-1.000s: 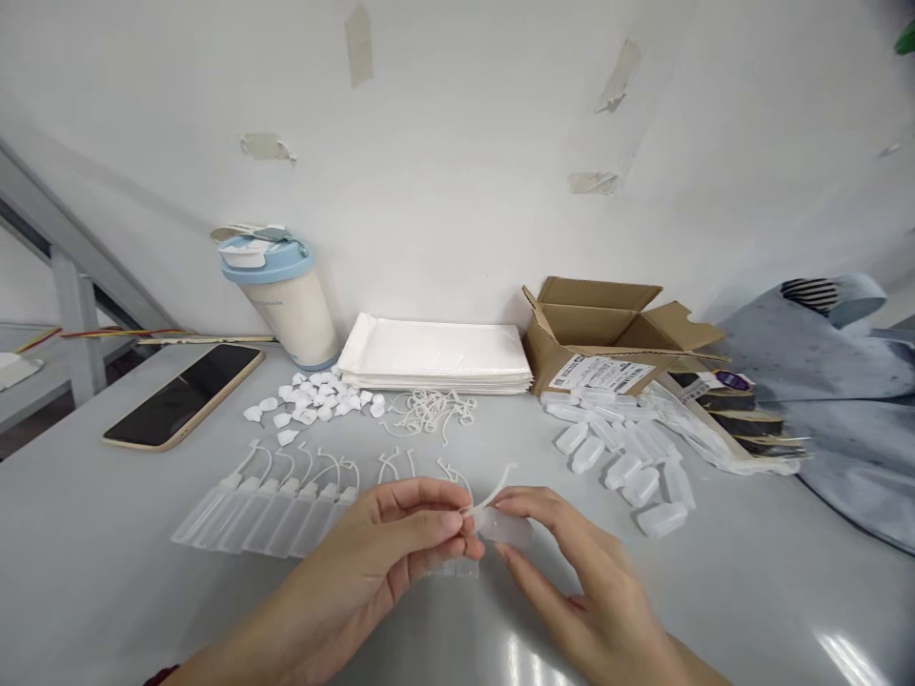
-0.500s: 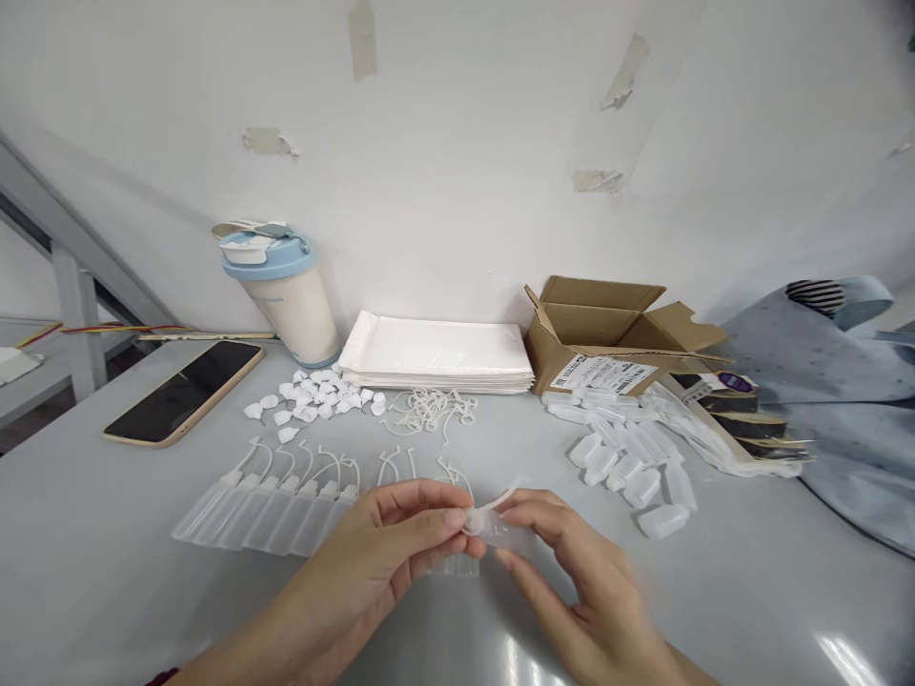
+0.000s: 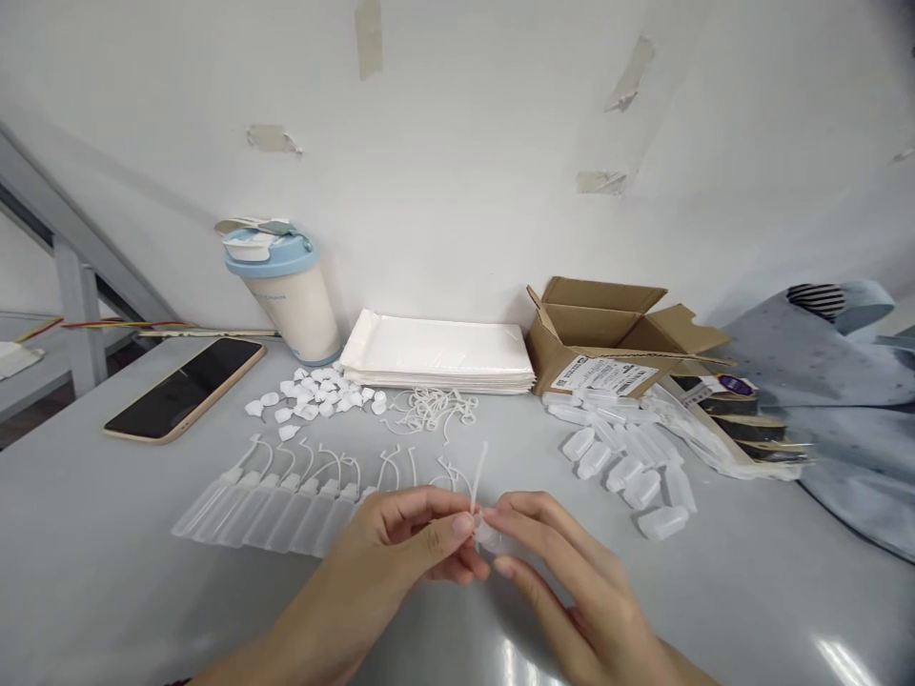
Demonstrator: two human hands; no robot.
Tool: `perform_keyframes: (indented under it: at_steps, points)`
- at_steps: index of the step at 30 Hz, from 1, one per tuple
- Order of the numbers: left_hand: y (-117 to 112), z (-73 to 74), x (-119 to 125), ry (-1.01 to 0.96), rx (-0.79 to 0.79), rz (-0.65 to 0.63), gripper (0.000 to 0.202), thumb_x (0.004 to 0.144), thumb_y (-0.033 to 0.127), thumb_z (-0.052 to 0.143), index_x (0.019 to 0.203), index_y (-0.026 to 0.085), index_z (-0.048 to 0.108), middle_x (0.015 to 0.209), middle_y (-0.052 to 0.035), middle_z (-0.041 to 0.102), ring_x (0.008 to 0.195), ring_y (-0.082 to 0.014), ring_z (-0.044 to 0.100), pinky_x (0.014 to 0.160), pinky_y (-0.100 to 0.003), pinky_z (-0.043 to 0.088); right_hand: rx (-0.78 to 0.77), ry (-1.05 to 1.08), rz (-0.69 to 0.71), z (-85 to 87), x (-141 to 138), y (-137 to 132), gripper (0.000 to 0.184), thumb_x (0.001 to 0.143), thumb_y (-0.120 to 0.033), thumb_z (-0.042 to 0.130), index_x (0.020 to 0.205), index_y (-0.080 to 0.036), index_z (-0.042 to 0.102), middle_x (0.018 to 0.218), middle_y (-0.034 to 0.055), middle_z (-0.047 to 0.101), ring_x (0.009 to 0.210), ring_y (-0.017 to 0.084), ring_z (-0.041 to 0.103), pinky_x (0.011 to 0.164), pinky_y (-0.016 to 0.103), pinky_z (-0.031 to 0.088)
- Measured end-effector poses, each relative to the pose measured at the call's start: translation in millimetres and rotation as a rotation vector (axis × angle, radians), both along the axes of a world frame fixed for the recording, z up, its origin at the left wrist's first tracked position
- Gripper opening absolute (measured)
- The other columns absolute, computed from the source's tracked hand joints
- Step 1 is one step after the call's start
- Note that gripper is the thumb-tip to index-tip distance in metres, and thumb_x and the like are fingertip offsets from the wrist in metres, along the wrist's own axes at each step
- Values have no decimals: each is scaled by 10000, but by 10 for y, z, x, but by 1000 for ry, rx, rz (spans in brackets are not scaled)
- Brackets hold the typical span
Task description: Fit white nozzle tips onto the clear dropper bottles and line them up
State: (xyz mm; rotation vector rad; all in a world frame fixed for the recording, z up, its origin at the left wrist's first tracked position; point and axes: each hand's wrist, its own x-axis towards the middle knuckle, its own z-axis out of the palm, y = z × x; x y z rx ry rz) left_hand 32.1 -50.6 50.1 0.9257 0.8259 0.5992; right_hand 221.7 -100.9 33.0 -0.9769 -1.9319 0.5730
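My left hand and my right hand meet low in the middle over the grey table. Between their pinched fingertips is a small clear plastic bottle. A thin white strap sticks up from its neck, held by the left thumb and forefinger. The right fingers wrap the bottle's body. Just left lies a row of finished clear bottles with white straps.
Behind are a heap of white caps, loose white straps, a stack of white padded envelopes, an open cardboard box, loose clear bottles, a blue-lidded cup, a phone and grey cloth.
The white strap has swung from slanting right to standing nearly upright. Both hands have shifted slightly and closed tighter round the bottle.
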Motion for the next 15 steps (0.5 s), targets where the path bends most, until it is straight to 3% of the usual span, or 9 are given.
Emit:
perform_keyframes:
  at_steps: [5, 9, 15]
  points:
    - [14, -64, -4, 55, 212, -45, 153, 850, 340, 671, 898, 202, 714, 733, 12, 700, 713, -123, 649, 704, -223, 521, -74, 5, -14, -48, 53, -9, 510, 889, 8, 500, 1322, -257, 455, 1138, 77, 584, 1042, 187, 599, 892, 267, 522]
    - [37, -95, -8, 132, 383, -62, 99, 854, 287, 627, 850, 210, 690, 759, 16, 653, 706, -119, 634, 664, -215, 513, -157, 26, 3, -72, 57, 1, 474, 906, -29, 490, 1293, -300, 456, 1128, 60, 601, 987, 178, 613, 826, 262, 535]
    - [19, -168, -4, 340, 1026, 33, 68, 868, 193, 596, 897, 237, 638, 808, 28, 643, 706, -105, 613, 658, -191, 502, -475, 214, 32, -72, 3, -10, 317, 970, -207, 462, 1259, -323, 520, 1098, 61, 637, 904, 199, 639, 827, 342, 514]
